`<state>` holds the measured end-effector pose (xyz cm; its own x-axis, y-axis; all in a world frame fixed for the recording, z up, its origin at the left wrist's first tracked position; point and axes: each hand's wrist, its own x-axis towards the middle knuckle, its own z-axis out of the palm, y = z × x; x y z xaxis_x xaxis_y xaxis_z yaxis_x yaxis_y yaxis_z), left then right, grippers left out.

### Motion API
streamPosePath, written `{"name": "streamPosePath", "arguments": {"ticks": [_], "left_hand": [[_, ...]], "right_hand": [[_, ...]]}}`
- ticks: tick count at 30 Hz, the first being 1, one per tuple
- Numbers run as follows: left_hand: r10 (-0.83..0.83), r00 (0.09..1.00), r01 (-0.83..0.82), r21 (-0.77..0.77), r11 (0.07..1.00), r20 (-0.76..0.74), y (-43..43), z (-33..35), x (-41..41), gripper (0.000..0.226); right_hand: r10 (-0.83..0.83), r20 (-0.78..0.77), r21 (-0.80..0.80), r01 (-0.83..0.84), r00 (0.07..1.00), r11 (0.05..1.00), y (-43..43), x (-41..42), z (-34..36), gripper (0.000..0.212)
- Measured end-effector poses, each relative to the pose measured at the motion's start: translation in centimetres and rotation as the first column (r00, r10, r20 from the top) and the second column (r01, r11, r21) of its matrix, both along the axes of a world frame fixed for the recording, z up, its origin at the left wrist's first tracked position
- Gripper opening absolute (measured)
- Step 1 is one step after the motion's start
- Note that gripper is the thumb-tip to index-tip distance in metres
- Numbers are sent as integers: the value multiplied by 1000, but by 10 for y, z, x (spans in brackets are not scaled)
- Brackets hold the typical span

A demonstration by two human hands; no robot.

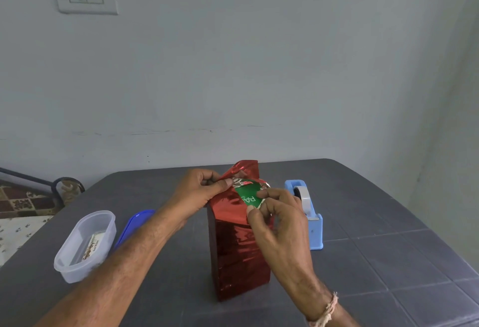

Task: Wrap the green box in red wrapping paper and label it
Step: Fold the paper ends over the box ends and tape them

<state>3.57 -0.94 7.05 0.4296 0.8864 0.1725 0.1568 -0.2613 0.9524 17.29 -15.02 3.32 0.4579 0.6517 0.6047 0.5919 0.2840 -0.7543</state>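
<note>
Box (248, 196) upright, green top exposed between both grips; left hand (204, 192) and right hand (277, 212) each pinch paper (238, 249)

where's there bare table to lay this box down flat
The widest bare patch of table is near-right: right of the wrapped box, nearer than the tape dispenser. The far strip behind box and dispenser is bare too. The left is crowded: clear container, blue lid, and the left forearm crossing between lid and box.

L forearm (124, 256), R forearm (343, 321) bare; frayed pinkish-cream thread band (327, 310) round R wrist.
</note>
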Motion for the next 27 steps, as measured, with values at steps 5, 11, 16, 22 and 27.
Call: {"name": "streamPosePath", "arguments": {"ticks": [5,11,16,22,27], "left_hand": [[22,1000,-22,2,1000,-8,2,-4,-1,19],[38,997,-39,-18,999,-65,5,-2,0,22],[100,992,-103,-41,994,-82,4,1,2,32],[176,978,-121,386,914,-108,1,-1,4,31],[288,942,-116,639,761,-172,-6,2,3,28]], "right_hand": [[-11,43,2,11,999,1000,-1,0,-1,43],[14,114,-16,-12,993,1000,-1,4,-4,37],[26,133,-22,-23,991,999,2,7,-8,36],[48,142,-17,-46,989,999,3,9,-13,31],[37,148,3,-38,988,999,4,8,-15,30]]}}
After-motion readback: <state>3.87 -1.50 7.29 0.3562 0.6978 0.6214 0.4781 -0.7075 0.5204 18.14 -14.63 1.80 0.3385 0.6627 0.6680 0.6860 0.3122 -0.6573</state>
